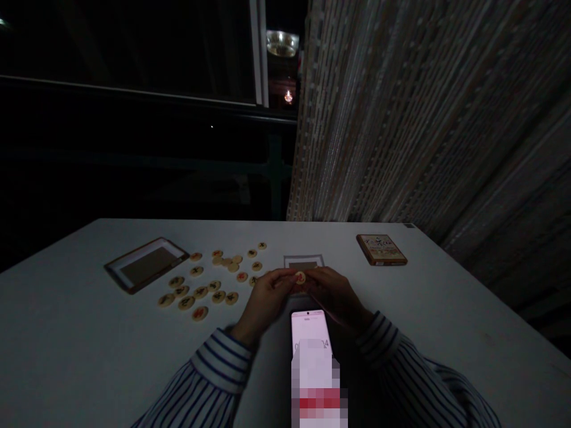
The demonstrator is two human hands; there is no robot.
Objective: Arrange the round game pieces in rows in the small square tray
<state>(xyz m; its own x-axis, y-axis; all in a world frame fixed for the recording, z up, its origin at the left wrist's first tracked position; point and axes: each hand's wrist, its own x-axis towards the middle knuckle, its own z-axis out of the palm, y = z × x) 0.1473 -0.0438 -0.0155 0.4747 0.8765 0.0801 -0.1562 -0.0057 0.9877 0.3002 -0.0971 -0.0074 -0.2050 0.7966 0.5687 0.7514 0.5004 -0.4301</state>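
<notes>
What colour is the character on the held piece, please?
The piece is marked in red, best seen in the head view.

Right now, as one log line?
left hand: holds red-marked disc | right hand: at same disc | phone: lit, on table

Loose discs on the table, left of the phone

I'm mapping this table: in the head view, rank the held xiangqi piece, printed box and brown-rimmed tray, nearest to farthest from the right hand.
From the right hand:
1. Held xiangqi piece, at its fingertips.
2. Printed box, right and beyond.
3. Brown-rimmed tray, far left.
</notes>
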